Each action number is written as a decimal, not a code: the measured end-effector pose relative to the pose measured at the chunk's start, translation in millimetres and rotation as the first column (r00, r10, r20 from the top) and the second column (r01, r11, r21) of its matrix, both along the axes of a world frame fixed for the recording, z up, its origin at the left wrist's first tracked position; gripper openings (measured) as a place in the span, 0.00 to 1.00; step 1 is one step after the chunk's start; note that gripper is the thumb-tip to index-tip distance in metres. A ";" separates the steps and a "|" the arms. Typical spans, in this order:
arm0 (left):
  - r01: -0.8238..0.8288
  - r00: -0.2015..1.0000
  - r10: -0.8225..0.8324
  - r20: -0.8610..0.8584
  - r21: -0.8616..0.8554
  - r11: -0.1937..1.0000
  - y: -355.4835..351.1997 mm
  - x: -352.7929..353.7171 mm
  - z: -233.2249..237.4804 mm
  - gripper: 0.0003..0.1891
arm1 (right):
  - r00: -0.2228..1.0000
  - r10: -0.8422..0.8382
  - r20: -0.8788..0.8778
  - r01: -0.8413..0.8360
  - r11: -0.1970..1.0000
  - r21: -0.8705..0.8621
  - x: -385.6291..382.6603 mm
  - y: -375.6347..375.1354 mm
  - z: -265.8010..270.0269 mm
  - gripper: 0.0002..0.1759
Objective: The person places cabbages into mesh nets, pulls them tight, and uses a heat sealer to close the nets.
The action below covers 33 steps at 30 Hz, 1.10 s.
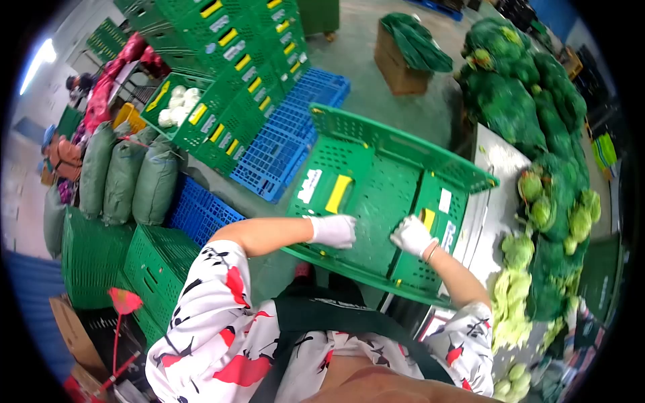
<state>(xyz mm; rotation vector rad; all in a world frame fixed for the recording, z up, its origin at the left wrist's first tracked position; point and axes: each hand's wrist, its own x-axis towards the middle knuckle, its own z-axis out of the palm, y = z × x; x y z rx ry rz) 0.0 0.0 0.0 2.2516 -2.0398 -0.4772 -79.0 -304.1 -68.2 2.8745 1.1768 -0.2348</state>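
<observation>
A green plastic crate (386, 201) with its end panels folded inward lies in front of my body, and nothing is inside it. My left hand (334, 231), in a white glove, is closed at the left end panel, below its yellow handle (338, 195); what the fingers grip, if anything, is hidden. Also in a white glove, my right hand (412, 236) has its fingers curled at the right end panel, beside a second yellow handle (427, 219). What it grips is too small to make out.
Stacked green crates (232, 60) stand at the upper left, one holding white vegetables (180, 106). Blue pallets (275, 151) lie beside them. Green net sacks (500, 107) and cabbages (517, 252) line the right. A cardboard box (401, 65) stands ahead. Another person (62, 154) is far left.
</observation>
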 end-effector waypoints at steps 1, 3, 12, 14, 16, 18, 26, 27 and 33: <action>0.020 1.000 -0.020 -0.016 0.014 1.000 5.7 -4.3 3.1 0.16 | 0.998 -0.058 0.019 0.057 0.997 0.056 3.8 5.6 15.6 0.22; -0.132 0.991 0.135 -0.005 -0.240 0.962 -80.2 -27.0 4.7 0.11 | 0.987 -0.160 0.034 0.161 0.987 -0.016 -40.4 -109.1 96.1 0.23; -0.612 0.756 0.648 0.095 -0.250 0.751 69.8 8.3 87.8 0.12 | 0.743 -0.607 0.283 0.604 0.790 0.108 -114.5 -116.8 134.3 0.22; -0.499 0.819 0.571 0.057 -0.420 0.758 46.0 -9.5 95.3 0.11 | 0.635 -0.692 0.345 0.605 0.722 0.335 -138.3 -64.2 181.3 0.20; -0.410 0.880 0.475 0.001 -0.506 0.759 21.7 -49.7 102.5 0.14 | 0.614 -0.694 0.375 0.447 0.698 0.560 -174.7 -39.0 162.9 0.17; -0.240 0.959 0.281 -0.035 -0.628 0.740 -1.7 -101.9 105.0 0.17 | 0.630 -0.727 0.273 0.492 0.646 0.584 -227.6 9.8 166.5 0.12; 0.266 0.826 -0.475 -0.302 -0.535 0.802 -47.5 -306.6 41.6 0.20 | 0.177 -0.911 -0.371 0.977 0.118 0.177 -488.6 155.5 110.4 0.21; 0.294 0.788 -0.515 -0.337 -0.530 0.796 -51.7 -318.1 33.8 0.21 | 0.054 -0.912 -0.406 0.995 0.016 0.095 -507.7 168.1 100.9 0.22; 0.210 0.664 -0.435 -0.609 -0.406 0.889 -101.8 -392.2 11.1 0.25 | -0.213 -0.840 -0.499 0.937 -0.320 0.139 -610.7 220.9 85.0 0.25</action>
